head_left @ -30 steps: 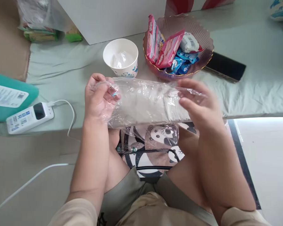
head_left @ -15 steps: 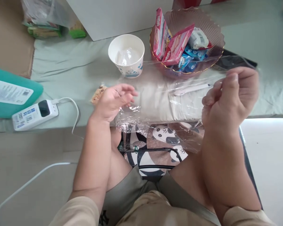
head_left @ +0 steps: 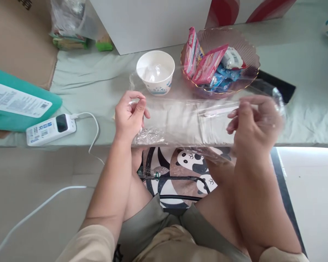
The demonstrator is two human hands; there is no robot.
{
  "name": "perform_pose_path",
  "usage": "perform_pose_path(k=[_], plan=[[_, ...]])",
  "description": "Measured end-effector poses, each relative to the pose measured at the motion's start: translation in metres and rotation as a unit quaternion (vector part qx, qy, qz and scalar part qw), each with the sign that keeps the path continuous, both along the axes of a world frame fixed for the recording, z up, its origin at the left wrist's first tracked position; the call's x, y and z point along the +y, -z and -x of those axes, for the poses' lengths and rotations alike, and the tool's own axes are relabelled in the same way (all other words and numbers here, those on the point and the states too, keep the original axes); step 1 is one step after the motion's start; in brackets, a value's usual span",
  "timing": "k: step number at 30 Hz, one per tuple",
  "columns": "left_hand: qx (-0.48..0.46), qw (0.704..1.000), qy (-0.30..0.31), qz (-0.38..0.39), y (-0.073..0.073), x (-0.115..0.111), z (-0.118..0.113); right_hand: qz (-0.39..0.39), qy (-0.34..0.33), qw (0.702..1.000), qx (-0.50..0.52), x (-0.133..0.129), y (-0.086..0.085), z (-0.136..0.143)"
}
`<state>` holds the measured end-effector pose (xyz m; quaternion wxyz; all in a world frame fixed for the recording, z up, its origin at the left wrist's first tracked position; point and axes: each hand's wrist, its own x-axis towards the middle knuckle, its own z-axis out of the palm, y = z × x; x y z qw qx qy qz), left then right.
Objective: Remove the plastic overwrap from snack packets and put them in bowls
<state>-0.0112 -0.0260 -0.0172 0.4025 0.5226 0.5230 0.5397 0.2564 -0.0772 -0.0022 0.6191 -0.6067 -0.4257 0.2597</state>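
A sheet of clear plastic film (head_left: 180, 120) stretches between my two hands above the front of the table. My left hand (head_left: 130, 115), at the film's left end, has its thumb and fingers closed on the plastic. At the other end, my right hand (head_left: 255, 122) grips the film too, some of it bunched over the knuckles; this hand is slightly blurred. Through the plastic shows a slim white tool (head_left: 218, 110) on the table, its kind unclear. Just beyond the left hand stands a white paper cup (head_left: 160, 87) with crumpled clear plastic inside.
A pinkish ribbed bowl (head_left: 246, 47) holds several snack packets. Behind it stands a large white box (head_left: 158, 22). On the left are a green jug (head_left: 24, 105) and a white power strip (head_left: 51, 129) with its cable. A black flat object (head_left: 278, 85) lies right of the bowl.
My left hand has moved slightly up and its fingers have closed on the film. My right hand has shifted left and down. The camera view has tilted a little.
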Motion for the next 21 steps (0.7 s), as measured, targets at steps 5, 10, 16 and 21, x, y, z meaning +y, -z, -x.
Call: perform_pose_path(k=[5, 10, 16, 21], plan=[[-0.080, 0.996, 0.000, -0.050, -0.002, 0.002, 0.003, -0.066, -0.045, 0.991, 0.109, 0.004, -0.002, -0.006], [-0.015, 0.986, 0.141, 0.084, -0.001, 0.002, 0.014, 0.034, -0.117, 0.992, 0.039, 0.003, 0.004, -0.007], [-0.067, 0.990, 0.112, 0.057, -0.001, 0.001, 0.022, 0.003, -0.073, 0.997, -0.012, 0.006, 0.011, -0.008], [-0.173, 0.970, 0.172, 0.004, -0.004, 0.002, 0.029, -0.159, -0.088, 0.982, 0.050, 0.008, 0.009, -0.012]])
